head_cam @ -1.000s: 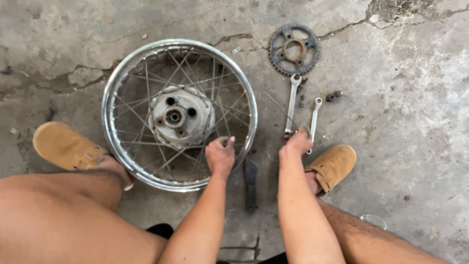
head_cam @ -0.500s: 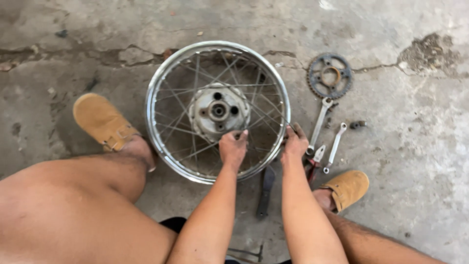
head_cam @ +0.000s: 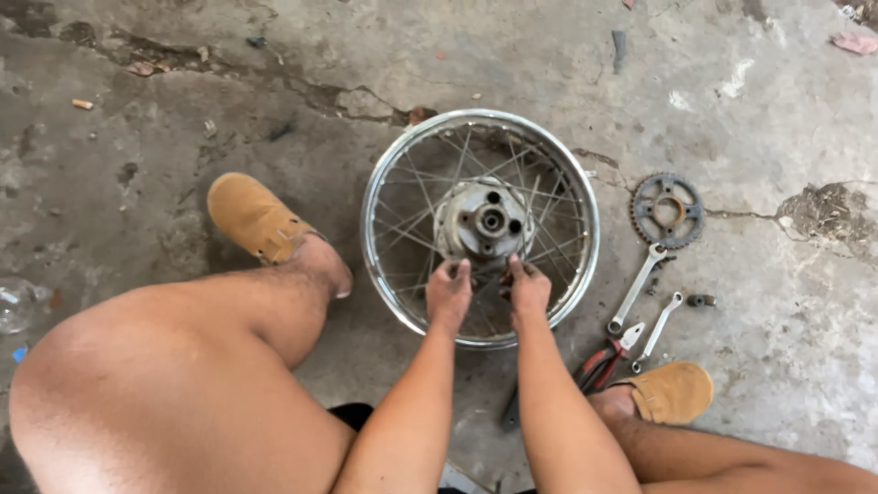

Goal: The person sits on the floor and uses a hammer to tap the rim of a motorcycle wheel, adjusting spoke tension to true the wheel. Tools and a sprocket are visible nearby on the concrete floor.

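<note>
A chrome spoked wheel rim (head_cam: 380, 197) lies flat on the cracked concrete floor, its grey hub (head_cam: 483, 220) in the middle. My left hand (head_cam: 448, 295) and my right hand (head_cam: 528, 288) rest side by side over the spokes just below the hub, fingertips pointing at it. Whether either hand grips a spoke or a small part is hidden by the fingers. My bare legs and tan shoes (head_cam: 254, 218) frame the wheel.
To the right of the rim lie a dark sprocket (head_cam: 667, 211), two wrenches (head_cam: 637, 288) (head_cam: 659, 327), red-handled pliers (head_cam: 605, 361) and a small bolt (head_cam: 701, 300). My other tan shoe (head_cam: 672, 391) sits beside the pliers. A clear bottle (head_cam: 14, 305) lies at the far left.
The view has swung, so the wheel now sits further right. Both hands moved from the rim's near edge inward to just below the hub.
</note>
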